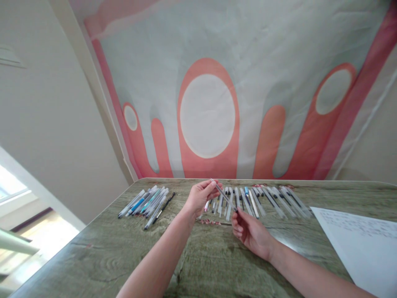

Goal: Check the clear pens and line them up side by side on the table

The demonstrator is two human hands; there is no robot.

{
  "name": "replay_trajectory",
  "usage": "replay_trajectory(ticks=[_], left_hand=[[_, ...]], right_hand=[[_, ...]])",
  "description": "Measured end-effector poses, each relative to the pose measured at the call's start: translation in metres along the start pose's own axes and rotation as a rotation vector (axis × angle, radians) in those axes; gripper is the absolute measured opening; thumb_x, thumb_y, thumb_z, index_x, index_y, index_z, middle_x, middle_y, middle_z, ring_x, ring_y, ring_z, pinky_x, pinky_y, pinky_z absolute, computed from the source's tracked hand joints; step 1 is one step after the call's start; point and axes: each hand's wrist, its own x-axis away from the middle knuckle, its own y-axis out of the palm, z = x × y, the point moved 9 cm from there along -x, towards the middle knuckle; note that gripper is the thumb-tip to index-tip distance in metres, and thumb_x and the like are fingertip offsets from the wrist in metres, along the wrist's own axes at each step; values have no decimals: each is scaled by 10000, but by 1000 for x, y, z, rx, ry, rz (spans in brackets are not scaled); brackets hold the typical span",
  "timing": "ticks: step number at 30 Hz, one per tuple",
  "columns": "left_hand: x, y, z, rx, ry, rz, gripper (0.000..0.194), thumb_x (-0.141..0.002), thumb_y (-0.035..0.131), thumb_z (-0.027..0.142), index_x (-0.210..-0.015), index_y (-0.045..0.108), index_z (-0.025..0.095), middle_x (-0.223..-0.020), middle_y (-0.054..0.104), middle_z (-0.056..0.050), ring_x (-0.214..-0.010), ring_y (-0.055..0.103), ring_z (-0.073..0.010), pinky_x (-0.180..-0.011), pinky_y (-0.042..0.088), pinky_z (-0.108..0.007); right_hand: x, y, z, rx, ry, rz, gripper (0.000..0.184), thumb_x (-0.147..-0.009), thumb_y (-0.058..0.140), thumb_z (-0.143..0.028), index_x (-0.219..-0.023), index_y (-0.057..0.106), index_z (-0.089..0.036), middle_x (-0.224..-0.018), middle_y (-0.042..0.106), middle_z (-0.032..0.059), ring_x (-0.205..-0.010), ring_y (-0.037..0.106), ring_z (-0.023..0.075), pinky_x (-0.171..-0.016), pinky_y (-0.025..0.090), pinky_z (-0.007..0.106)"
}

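Note:
Between my two hands, above the table, a slim pen (225, 196) with a clear barrel is held at a slant. My left hand (203, 198) pinches its upper end between thumb and fingers. The fingertips of my right hand (250, 231) close on the dark lower end. Behind my hands lies a long row of pens (277, 202), mostly clear or whitish with dark parts and a few blue ones. To the left is a loose pile of pens (149, 203), some blue and teal, with a black pen (164, 207) at its right side.
A white sheet of paper (362, 248) with rows of marks lies at the right of the wood-patterned table (102, 256). Beyond the table's far edge hangs a pink and grey printed backdrop (207, 66). A pale green chair part (18, 242) shows at lower left.

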Motion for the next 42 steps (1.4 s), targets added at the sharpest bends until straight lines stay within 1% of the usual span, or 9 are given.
replay_trajectory(ticks=[4,6,9,15,21,26,31,36,42], left_hand=[[0,-1,2,-9,4,-5,322,-686,643,315,-926,615,104,-918,654,-102,-780,620,-140,-711,499,-239],[0,-1,2,-5,4,-6,317,-688,641,314,-922,614,102,-922,652,-103,-781,620,-140,-709,499,-236],[1,0,1,-2,-2,-21,315,-689,640,314,-920,614,100,-924,651,-104,-804,618,-147,-713,498,-233],[0,-1,0,-4,-3,-25,321,-699,629,328,-934,610,109,-931,649,-103,-811,617,-144,-720,499,-231],[0,1,1,-1,8,-43,313,-707,622,321,-938,606,110,-945,645,-103,-832,614,-145,-732,494,-228],[0,0,1,0,4,-33,324,-702,624,331,-942,606,114,-926,648,-99,-822,615,-148,-724,499,-241],[1,0,3,8,9,-31,324,-700,628,325,-941,605,110,-914,651,-98,-809,616,-144,-726,498,-242],[1,0,3,7,0,-23,318,-711,617,326,-942,600,108,-929,647,-104,-819,616,-146,-707,500,-227],[1,0,4,10,7,-24,311,-712,617,324,-936,601,110,-918,649,-100,-813,618,-143,-705,499,-222]], right_hand=[[2,0,-5,30,-44,21,139,-730,636,-267,-759,614,-133,-627,531,-24,-447,386,21,-428,319,159],[2,2,-4,8,-21,13,172,-740,621,-295,-788,617,-130,-643,534,-18,-451,385,25,-428,322,164],[1,4,0,-14,20,-3,258,-768,569,-374,-752,616,-121,-603,523,-12,-431,366,32,-412,317,172],[2,1,-3,53,-33,19,160,-732,634,-285,-718,608,-128,-563,497,-32,-438,370,23,-418,310,157],[1,1,1,22,13,10,272,-770,562,-391,-737,614,-126,-590,507,-15,-434,361,32,-407,312,172],[2,1,-3,72,-45,12,137,-724,644,-263,-723,607,-132,-574,480,-35,-448,368,21,-424,310,154],[1,2,3,23,21,-3,274,-776,557,-387,-778,622,-121,-592,500,-19,-439,371,30,-418,319,171],[1,0,-1,65,-28,15,161,-743,622,-281,-726,619,-121,-588,507,-22,-444,377,22,-421,317,158],[0,0,1,48,2,5,252,-779,565,-356,-833,640,-122,-656,532,-2,-457,381,26,-427,336,170]])
